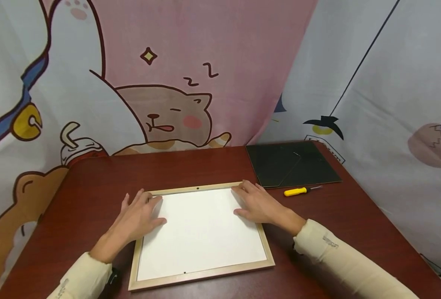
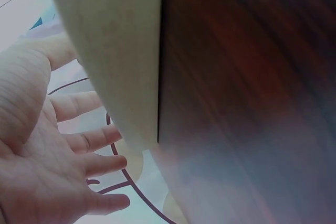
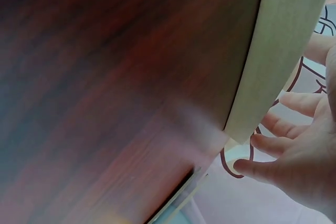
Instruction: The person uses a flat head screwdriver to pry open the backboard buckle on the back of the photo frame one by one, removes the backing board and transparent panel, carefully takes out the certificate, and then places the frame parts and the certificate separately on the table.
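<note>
A light wooden picture frame lies flat on the table, with a white sheet filling its inside. My left hand rests at the frame's far left corner, thumb over the sheet. At the far right corner is my right hand, its fingertips on the border and its thumb above the white surface. Both wrist views show the frame's side edge close up, with the fingers of the left hand and right hand spread and mostly straight beside it.
A black backing board lies at the table's back right. In front of it is a screwdriver with a yellow handle. The dark red table meets a cartoon-printed curtain behind and at the sides.
</note>
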Tool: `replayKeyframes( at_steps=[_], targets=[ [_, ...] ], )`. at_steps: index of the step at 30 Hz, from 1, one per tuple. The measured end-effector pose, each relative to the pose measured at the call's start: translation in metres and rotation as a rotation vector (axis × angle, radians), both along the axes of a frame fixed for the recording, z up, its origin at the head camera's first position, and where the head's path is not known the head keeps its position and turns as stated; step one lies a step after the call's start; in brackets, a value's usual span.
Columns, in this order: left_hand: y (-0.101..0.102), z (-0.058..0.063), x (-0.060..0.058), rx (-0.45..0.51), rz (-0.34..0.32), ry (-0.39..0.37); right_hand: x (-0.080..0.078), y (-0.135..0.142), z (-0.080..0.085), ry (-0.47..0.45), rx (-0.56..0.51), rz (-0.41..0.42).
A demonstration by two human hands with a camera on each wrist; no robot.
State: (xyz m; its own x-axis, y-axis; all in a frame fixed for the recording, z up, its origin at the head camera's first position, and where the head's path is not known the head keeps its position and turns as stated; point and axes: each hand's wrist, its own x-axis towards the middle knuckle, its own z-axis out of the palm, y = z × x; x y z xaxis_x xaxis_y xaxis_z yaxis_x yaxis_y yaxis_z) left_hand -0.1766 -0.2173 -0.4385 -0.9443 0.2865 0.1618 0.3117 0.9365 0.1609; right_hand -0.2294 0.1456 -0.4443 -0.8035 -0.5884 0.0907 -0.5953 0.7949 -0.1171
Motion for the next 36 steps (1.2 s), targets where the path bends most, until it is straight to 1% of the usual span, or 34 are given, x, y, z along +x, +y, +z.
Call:
replayKeyframes(
  at_steps=[9, 18, 29, 36],
  targets=[
    [-0.0015, -0.0023, -0.001, 0.027, -0.005, 0.007, -0.0033, -0.0005, -0.0017, -0.062, -0.043, -0.008],
    [-0.0022, -0.0059, -0.0034, 0.1, 0.026, -0.056, -0.0077, -0.0014, -0.0028, -0.156, -0.122, -0.036],
    [-0.0005, -0.0049, -0.0047, 0.16, 0.058, -0.102, -0.0089, -0.0019, -0.0023, -0.153, -0.103, -0.04],
    [0.0019, -0.0047, -0.0032, 0.188, 0.054, -0.086, -0.0085, -0.0015, -0.0029, -0.16, -0.099, -0.053]
  ],
)
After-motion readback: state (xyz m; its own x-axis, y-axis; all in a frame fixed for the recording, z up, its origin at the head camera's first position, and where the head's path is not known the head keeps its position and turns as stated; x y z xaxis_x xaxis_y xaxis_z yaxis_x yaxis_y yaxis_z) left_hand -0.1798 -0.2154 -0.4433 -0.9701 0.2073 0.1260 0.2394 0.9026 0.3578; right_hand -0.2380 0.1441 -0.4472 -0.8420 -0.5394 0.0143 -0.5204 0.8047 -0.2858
